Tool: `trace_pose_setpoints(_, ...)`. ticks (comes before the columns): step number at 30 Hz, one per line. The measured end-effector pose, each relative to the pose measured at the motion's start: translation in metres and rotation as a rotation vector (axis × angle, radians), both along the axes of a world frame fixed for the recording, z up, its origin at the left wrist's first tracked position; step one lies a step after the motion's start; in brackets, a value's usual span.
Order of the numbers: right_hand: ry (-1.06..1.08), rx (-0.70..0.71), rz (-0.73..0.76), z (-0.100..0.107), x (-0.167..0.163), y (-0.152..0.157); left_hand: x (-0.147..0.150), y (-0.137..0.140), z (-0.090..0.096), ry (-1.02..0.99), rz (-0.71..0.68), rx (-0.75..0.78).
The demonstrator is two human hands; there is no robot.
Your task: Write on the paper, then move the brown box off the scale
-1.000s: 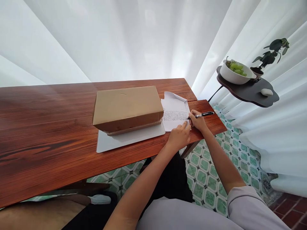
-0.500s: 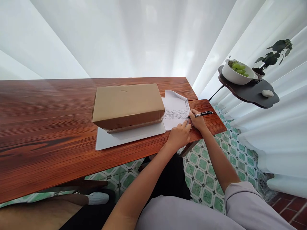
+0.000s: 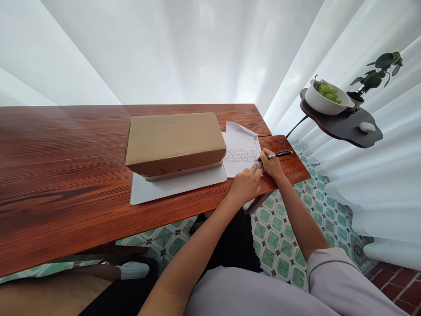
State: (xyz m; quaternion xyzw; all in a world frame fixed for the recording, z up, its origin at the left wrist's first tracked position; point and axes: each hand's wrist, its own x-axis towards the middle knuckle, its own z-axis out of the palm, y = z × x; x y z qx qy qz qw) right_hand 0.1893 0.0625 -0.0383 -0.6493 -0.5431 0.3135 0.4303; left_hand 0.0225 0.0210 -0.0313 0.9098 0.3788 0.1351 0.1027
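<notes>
A white sheet of paper [image 3: 240, 150] with several lines of handwriting lies near the right end of the wooden table [image 3: 66, 166]; its far corner curls up. My right hand [image 3: 271, 164] grips a black pen [image 3: 278, 154], whose tip rests on the sheet's right edge. My left hand [image 3: 245, 186] lies flat on the paper's near corner, fingers pressing it down. A closed brown cardboard box [image 3: 174, 142] stands just left of the sheet on a white mat [image 3: 158, 189].
A dark side shelf [image 3: 342, 125] at the right carries a white bowl of green grapes [image 3: 325, 98], a small potted plant [image 3: 375, 79] and a white pebble-like object [image 3: 366, 127]. White curtains hang behind. Green patterned floor tiles [image 3: 279, 237] lie below.
The view has shifted slightly, with the scene sitting a little higher in frame. Both hands stay on the paper; the pen has barely moved.
</notes>
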Motion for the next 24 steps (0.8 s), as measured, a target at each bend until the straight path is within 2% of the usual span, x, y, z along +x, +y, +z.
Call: trace_pose_setpoints(24, -0.001, 0.008, 0.003, 0.0010, -0.0008, -0.0015, -0.0008, 0.0005, -0.0004, 0.025, -0.004, 0.011)
